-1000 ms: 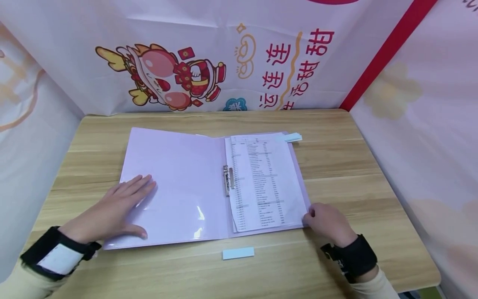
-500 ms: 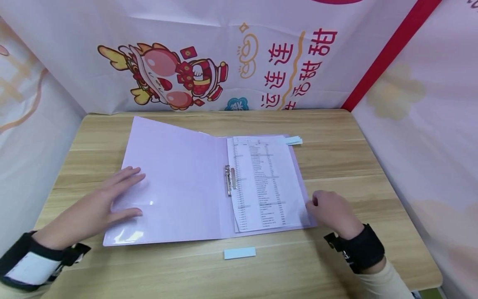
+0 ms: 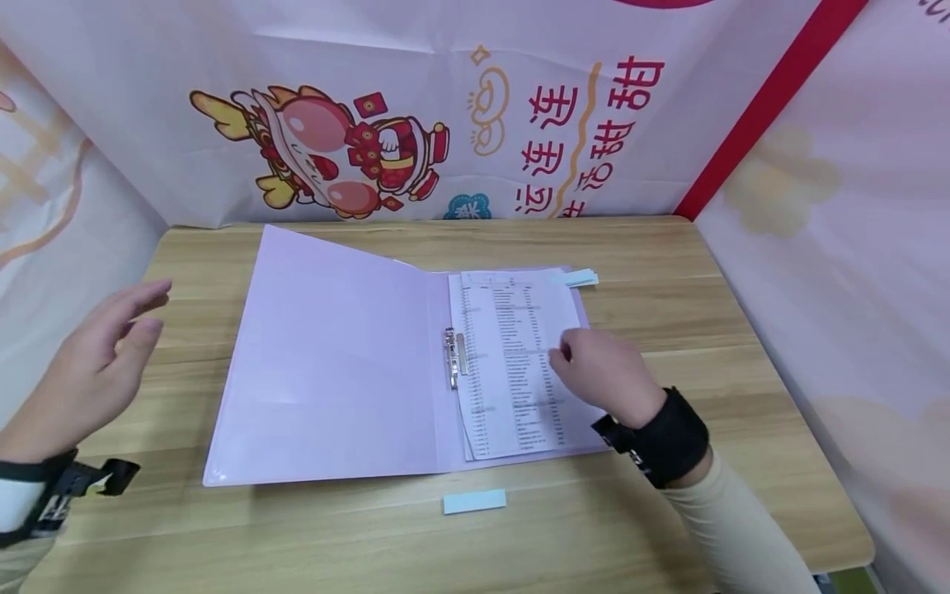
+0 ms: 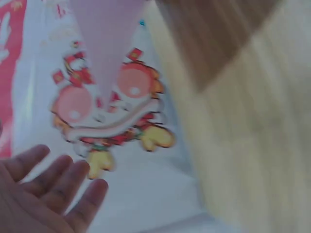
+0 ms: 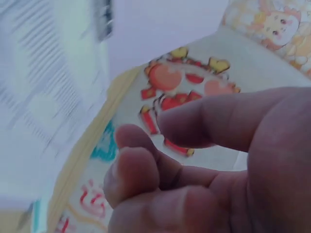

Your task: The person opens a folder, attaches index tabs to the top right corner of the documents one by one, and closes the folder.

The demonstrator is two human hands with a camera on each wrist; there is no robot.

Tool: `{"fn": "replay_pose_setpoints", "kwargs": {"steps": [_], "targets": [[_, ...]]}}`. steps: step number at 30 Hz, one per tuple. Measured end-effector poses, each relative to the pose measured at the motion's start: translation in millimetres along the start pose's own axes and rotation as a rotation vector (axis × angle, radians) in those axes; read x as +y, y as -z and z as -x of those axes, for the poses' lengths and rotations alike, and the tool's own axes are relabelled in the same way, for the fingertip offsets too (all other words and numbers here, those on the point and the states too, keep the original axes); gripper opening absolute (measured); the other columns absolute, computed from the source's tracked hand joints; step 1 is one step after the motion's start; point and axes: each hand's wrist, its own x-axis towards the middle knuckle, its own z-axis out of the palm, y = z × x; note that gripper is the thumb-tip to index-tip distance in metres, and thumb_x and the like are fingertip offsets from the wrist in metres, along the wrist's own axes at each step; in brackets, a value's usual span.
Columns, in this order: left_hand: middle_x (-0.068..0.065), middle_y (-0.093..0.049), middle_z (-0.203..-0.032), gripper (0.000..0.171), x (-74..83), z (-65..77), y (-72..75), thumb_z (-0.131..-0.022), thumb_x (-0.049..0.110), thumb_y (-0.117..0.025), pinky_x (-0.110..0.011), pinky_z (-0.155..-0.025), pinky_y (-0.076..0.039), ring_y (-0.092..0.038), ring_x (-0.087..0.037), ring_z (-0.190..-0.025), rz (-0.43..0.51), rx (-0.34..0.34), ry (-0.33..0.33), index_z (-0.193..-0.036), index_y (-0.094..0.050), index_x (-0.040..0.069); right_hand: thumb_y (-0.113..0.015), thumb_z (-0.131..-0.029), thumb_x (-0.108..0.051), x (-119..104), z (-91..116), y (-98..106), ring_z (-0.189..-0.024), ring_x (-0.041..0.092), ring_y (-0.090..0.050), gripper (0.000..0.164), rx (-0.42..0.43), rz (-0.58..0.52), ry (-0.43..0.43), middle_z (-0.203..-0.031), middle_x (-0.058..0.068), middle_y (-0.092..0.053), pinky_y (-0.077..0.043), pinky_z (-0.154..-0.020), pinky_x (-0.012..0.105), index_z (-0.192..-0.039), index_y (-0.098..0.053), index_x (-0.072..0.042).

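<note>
A lilac folder (image 3: 334,355) lies spread on the table, its left cover tilted up off the wood. Printed sheets (image 3: 512,371) sit on its right side, beside a metal clip (image 3: 451,358) near the spine. Left of the cover and apart from it, my left hand (image 3: 92,371) is raised with extended fingers and holds nothing. My right hand (image 3: 604,371) hovers over the right part of the sheets. In the right wrist view its fingers (image 5: 131,172) are loosely curled, with a gap to the thumb and nothing between them.
Pale blue paper strips (image 3: 581,278) stick out at the sheets' upper right corner. Another pale blue strip (image 3: 473,502) lies on the wooden table (image 3: 356,544) in front of the folder. A printed cloth (image 3: 631,181) hangs behind and at both sides.
My left hand has come off the cover and moved left and up. The cover's far left corner has risen. My right hand has left the folder's lower right corner, moving inward over the sheets.
</note>
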Motion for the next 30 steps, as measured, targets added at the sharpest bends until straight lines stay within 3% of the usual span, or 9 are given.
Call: {"fn": "replay_pose_setpoints", "kwargs": {"steps": [2,3,6,9,13,19,24,30], "targets": [[-0.037,-0.04,-0.147,0.048,-14.4,0.3,-2.4,-0.112,0.019,-0.036,0.0,-0.093,-0.022,-0.043,-0.038,-0.132,-0.003,-0.024,0.106,-0.156,-0.034,-0.002,-0.061,-0.102,-0.029,-13,-7,-2,-0.056,0.02,-0.052,0.029,0.008,-0.012,0.029,-0.064,0.005,-0.053,-0.04,-0.053,0.03,-0.086,-0.067,-0.007],[-0.038,-0.039,-0.147,0.05,-20.9,0.3,-4.4,-0.112,0.021,-0.035,-0.006,-0.1,-0.027,-0.041,-0.048,-0.13,-0.008,-0.039,0.158,-0.156,-0.032,-0.003,-0.061,-0.102,-0.031,-19,-11,-3,-0.056,0.02,-0.052,0.03,0.008,-0.017,0.043,-0.064,0.004,-0.053,-0.04,-0.053,0.03,-0.084,-0.067,-0.008],[-0.04,-0.034,-0.15,0.059,-38.2,0.5,-9.4,-0.112,0.03,-0.033,-0.039,-0.107,-0.044,-0.04,-0.059,-0.127,-0.025,-0.115,0.299,-0.156,-0.026,-0.008,-0.061,-0.102,-0.039,-38,-23,-9,-0.057,0.019,-0.052,0.037,-0.014,-0.055,0.078,-0.064,0.003,-0.054,-0.04,-0.054,0.03,-0.079,-0.064,-0.01],[-0.045,-0.03,-0.149,0.066,-49.6,1.7,-14.5,-0.111,0.035,-0.034,-0.074,-0.09,-0.04,-0.039,-0.065,-0.124,-0.047,-0.198,0.389,-0.154,-0.021,-0.013,-0.061,-0.101,-0.046,-56,-37,-18,-0.058,0.018,-0.053,0.043,-0.064,-0.122,0.102,-0.063,0.001,-0.053,-0.04,-0.055,0.03,-0.075,-0.063,-0.012],[-0.049,-0.033,-0.142,0.07,-58.2,4.1,-24.5,-0.11,0.038,-0.037,-0.073,-0.089,-0.043,-0.04,-0.067,-0.121,-0.077,-0.288,0.418,-0.15,-0.022,-0.018,-0.058,-0.1,-0.053,-75,-61,-36,-0.058,0.018,-0.054,0.049,-0.124,-0.127,0.083,-0.062,0.001,-0.051,-0.04,-0.054,0.029,-0.077,-0.065,-0.011],[-0.05,-0.035,-0.139,0.074,-64.3,9.5,-37.9,-0.109,0.039,-0.043,-0.072,-0.091,-0.044,-0.04,-0.067,-0.122,-0.064,-0.359,0.414,-0.149,-0.023,-0.02,-0.05,-0.099,-0.065,-92,-92,-68,-0.056,0.018,-0.058,0.06,-0.154,0.049,-0.043,-0.065,0.002,-0.054,-0.041,-0.049,0.029,-0.08,-0.066,-0.011],[-0.049,-0.034,-0.141,0.082,-70.7,12.6,-44.9,-0.107,0.047,-0.043,-0.071,-0.093,-0.043,-0.039,-0.065,-0.124,-0.059,-0.407,0.434,-0.148,-0.023,-0.021,-0.05,-0.096,-0.068,-100,-100,-83,-0.053,0.016,-0.058,0.065,-0.148,0.184,-0.09,-0.063,0.002,-0.057,-0.041,-0.045,0.027,-0.07,-0.066,-0.011],[-0.047,-0.032,-0.144,0.08,-72.8,14.4,-51.8,-0.108,0.045,-0.044,-0.072,-0.097,-0.039,-0.039,-0.064,-0.125,-0.061,-0.44,0.414,-0.147,-0.026,-0.021,-0.053,-0.098,-0.06,-101,-103,-88,-0.054,0.016,-0.058,0.059,-0.168,0.234,-0.1,-0.068,0.004,-0.061,-0.043,-0.045,0.027,-0.076,-0.071,-0.008]]}}
